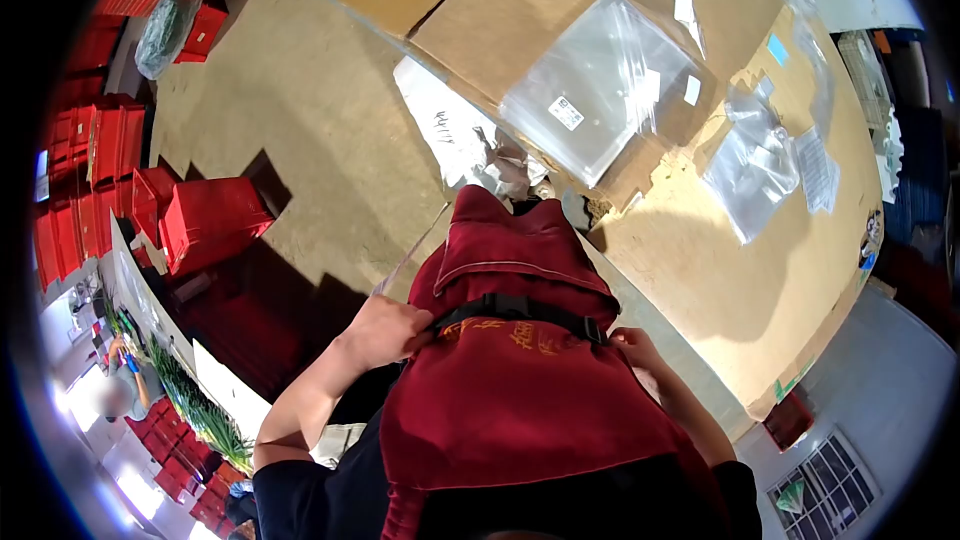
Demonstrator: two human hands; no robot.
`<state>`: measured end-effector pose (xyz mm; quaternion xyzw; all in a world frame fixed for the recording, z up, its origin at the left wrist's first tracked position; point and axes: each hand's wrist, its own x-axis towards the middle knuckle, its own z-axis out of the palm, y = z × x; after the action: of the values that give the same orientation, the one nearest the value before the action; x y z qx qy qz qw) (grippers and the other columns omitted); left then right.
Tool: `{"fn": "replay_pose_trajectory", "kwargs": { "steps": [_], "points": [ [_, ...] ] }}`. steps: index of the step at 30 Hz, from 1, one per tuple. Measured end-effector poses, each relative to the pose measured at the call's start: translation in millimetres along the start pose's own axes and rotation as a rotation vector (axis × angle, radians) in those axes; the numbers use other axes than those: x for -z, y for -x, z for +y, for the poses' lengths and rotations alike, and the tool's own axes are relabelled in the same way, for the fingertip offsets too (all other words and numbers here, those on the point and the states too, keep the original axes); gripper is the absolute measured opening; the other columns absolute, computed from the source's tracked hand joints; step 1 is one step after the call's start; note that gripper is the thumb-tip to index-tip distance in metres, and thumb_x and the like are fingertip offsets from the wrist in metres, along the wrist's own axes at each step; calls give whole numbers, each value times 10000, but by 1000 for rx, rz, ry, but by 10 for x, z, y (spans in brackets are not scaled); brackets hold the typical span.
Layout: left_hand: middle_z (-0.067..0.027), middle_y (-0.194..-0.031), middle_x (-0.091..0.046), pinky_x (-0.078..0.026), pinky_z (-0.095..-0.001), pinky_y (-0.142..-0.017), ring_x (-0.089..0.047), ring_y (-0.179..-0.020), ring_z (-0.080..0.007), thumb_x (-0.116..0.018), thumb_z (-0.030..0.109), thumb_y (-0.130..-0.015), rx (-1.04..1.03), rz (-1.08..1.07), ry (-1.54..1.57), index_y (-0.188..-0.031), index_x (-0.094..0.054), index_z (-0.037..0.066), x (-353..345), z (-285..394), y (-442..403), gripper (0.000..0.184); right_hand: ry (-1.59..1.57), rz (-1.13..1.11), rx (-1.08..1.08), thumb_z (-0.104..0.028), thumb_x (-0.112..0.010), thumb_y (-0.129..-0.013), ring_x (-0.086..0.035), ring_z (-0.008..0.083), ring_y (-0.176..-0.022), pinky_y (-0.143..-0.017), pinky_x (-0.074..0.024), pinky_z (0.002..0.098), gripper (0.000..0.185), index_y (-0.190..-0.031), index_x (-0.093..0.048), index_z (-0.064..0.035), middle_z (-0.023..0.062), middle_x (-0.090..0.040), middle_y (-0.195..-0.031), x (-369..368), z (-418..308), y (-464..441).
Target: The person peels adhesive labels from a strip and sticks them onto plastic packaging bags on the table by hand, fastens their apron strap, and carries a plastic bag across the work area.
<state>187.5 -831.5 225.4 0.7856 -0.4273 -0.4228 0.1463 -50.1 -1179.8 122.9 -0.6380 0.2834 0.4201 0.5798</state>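
Observation:
A dark red apron (500, 410) with a black buckled strap (515, 307) covers the front of the body. At the strap's left side, my left hand (388, 332) is closed, its fingers curled in against the apron; what they grip is too small to make out. A thin cord (412, 255) runs from near this hand up and away over the floor. My right hand (636, 348) is closed at the apron's right edge, near the strap's end, its fingers partly hidden and whatever they hold unclear.
A cardboard-covered table (690, 270) bears clear plastic bags (600, 90) and crumpled film (755, 165). White paper sacking (445, 125) lies beside it. Red crates (210, 220) stand at left, near green plants (185, 390). Another person (140, 387) is far off at lower left.

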Motion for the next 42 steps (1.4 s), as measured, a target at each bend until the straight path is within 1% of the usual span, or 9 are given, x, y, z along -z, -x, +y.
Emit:
{"fn": "replay_pose_trajectory", "kwargs": {
  "steps": [3,5,13,19,21,27,34,37,42],
  "points": [
    [-72,-619,-559,-439,-389,-539,-569,-618,-277,-552,237,-743,-10,-39,-16,-684,-518,82,12,4,-17,169,-152,-11,-426,-309,-510,-879,-552,118,-817,-715,-438,250,372,-1046,-572,18,55,-607,-924,-98,-86,25],
    [-75,-578,-528,-425,-383,-515,-557,-580,-271,-573,225,-714,-60,-1,6,-661,-520,82,6,-21,-36,161,-315,-17,-179,-389,-527,-858,-432,84,-414,-383,-306,231,364,-797,-576,-33,-14,-466,-519,-169,-64,20],
    [-89,-551,-540,-424,-384,-514,-566,-573,-273,-589,255,-703,-105,-42,65,-673,-558,84,90,-116,-115,176,-396,98,-398,-224,-554,-828,-447,89,-397,-369,-318,223,203,-748,-598,-43,18,-504,-536,103,56,209],
    [-59,-661,-599,-444,-285,-602,-577,-648,-153,-608,396,-758,122,-123,534,-826,-624,59,748,-255,-337,345,621,398,58,-322,-607,-799,-603,148,-561,-485,-457,292,286,-750,-581,-42,62,-575,-591,156,-385,80],
    [-29,-688,-574,-420,-250,-603,-530,-656,-103,-586,209,-759,207,-21,717,-847,-579,25,947,-237,-501,204,406,626,261,-317,-615,-791,-602,163,-596,-555,-471,298,258,-753,-564,-67,63,-590,-621,205,-697,-52],
    [5,-737,-466,-373,-214,-596,-438,-686,-60,-487,-25,-714,-55,306,803,-906,-456,39,1094,-60,-1108,205,429,95,369,-274,-597,-792,-558,170,-611,-595,-443,282,204,-865,-583,-83,46,-588,-710,267,-864,-654],
    [7,-855,-508,-416,-216,-702,-490,-793,-69,-566,-34,-798,-208,272,977,-1038,-463,45,712,25,-1525,273,472,743,826,-243,-655,-726,-574,181,-717,-743,-428,333,239,-895,-595,-84,12,-608,-873,691,-2004,-1234],
    [-55,-808,-581,-440,-254,-601,-549,-678,-121,-593,58,-773,33,302,578,-983,-516,40,705,119,-1455,224,911,1112,1072,-247,-667,-687,-527,185,-859,-828,-355,352,221,-854,-614,-112,-15,-577,-936,784,-1947,-1577],
    [-188,-802,-606,-463,-391,-627,-591,-731,-333,-545,128,-790,111,393,346,-967,-491,7,441,-25,-1435,222,745,994,1024,-220,-652,-699,-485,190,-926,-836,-320,343,111,-704,-625,-112,-19,-559,-918,848,-1847,-1833]
  ]
}}
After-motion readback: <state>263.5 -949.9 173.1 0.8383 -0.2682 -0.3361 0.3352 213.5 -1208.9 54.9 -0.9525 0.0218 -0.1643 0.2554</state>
